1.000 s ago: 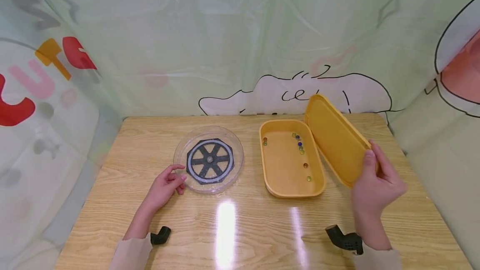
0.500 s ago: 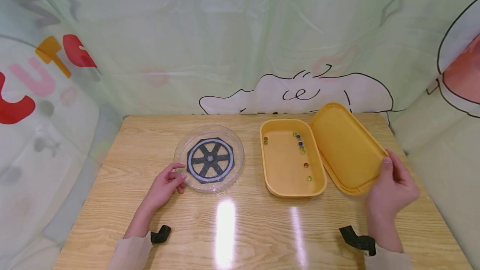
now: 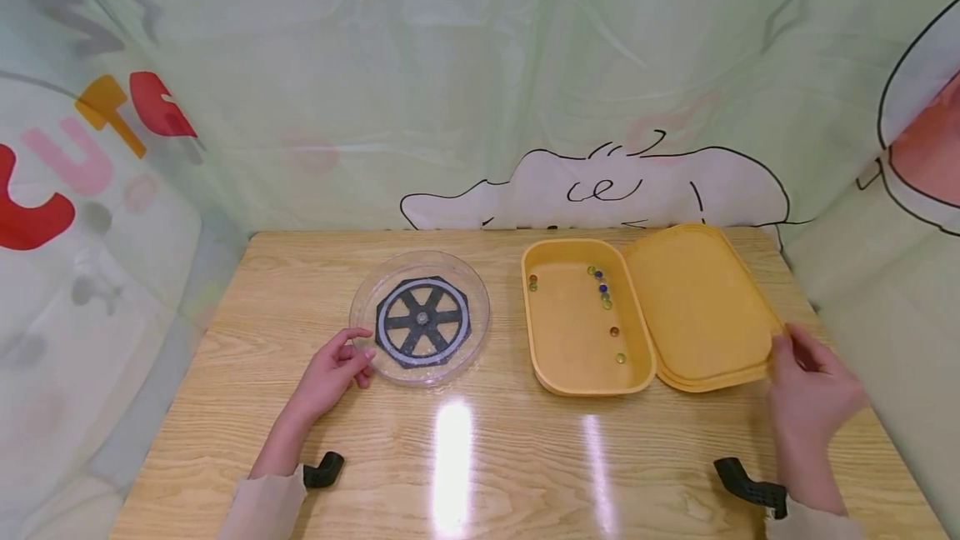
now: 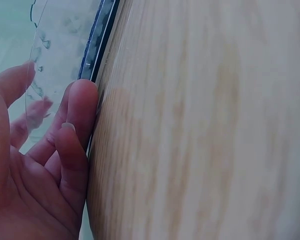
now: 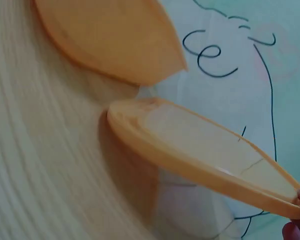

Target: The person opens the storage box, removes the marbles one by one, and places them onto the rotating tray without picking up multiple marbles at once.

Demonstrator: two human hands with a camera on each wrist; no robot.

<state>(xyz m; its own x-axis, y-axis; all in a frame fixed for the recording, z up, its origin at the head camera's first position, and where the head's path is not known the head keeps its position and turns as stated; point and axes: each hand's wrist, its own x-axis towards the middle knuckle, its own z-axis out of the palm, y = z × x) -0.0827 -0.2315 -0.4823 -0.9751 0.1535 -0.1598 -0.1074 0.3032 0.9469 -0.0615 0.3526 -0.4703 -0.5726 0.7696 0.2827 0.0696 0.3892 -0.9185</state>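
My right hand pinches the near right corner of a yellow lid, thumb and fingers at its rim. In the right wrist view the lid slants, its far edge low by the table and its held end raised. Left of it stands a matching yellow rectangular container, uncovered, with several small glass marbles inside. My left hand rests beside a clear round dish, fingers loosely bent and fingertips right at its rim. Inside the dish lies a dark wheel-shaped piece with spokes.
Everything stands on a wooden table with a light printed curtain behind it and along the sides. Black camera mounts sit on both wrists. The container stands between the dish and the lid.
My right hand has moved right and toward me, tipping the lid down from steep to nearly flat beside the container. The left hand and dish have stayed in place.
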